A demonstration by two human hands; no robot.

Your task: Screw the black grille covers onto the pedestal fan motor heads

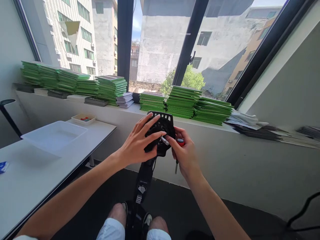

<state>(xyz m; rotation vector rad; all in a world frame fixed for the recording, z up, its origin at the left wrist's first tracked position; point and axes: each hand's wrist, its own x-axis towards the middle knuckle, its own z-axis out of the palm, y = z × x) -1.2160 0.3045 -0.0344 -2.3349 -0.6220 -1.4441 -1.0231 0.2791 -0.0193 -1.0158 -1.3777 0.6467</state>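
A black round housing [163, 125] with a slotted rim tops a black stand [142, 183] between my knees; it looks like a fan's motor head. My left hand [140, 140] lies over its left side, fingers stretched and apart, with the index fingertip at a small silver-white cylindrical piece [164, 140] in front of the housing. At the right side, my right hand [185, 146] is closed around a screwdriver [180, 142] with a red and blue handle, its shaft pointing down. Fingertips of the right hand also touch the silver-white piece. Both hands hide part of the housing.
To the left, a white table [100, 133] bears a translucent plastic bin [55, 136] and a small tray [83, 119] with red bits. Stacks of green-edged booklets [183, 101] line the windowsill ahead. A black cable or bar [303, 206] shows at the lower right.
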